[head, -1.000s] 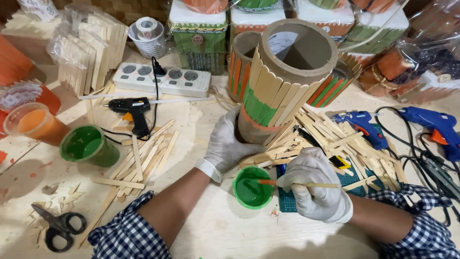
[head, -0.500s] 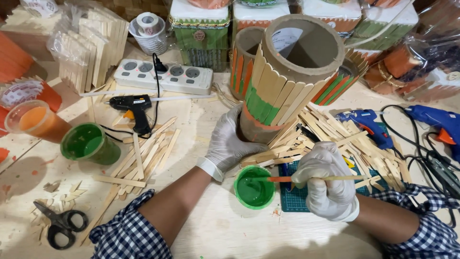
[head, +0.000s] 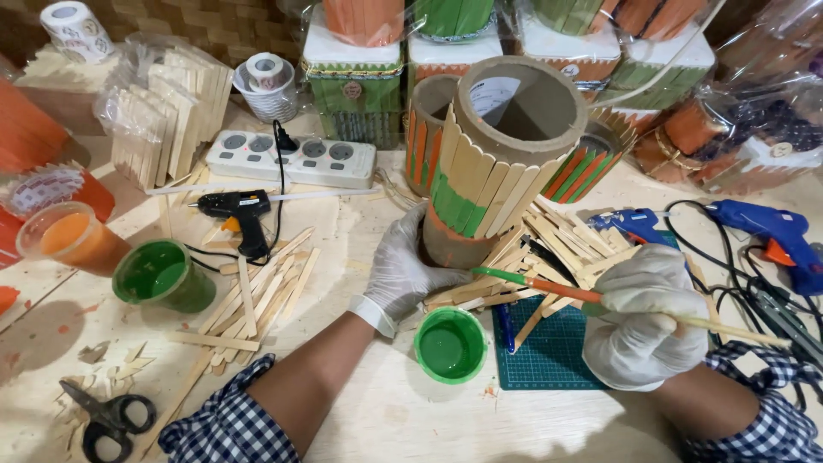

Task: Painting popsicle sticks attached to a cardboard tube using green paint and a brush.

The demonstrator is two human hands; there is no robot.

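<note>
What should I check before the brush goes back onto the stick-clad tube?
1. Left hand steadies the cardboard tube at its base: ok.
2. Right hand has a grip on the paintbrush: ok.
3. Brush tip carries green paint: ok.
4. Small green paint cup upright beside the cutting mat: ok.
5. Paint on the tube's far side: cannot tell.
</note>
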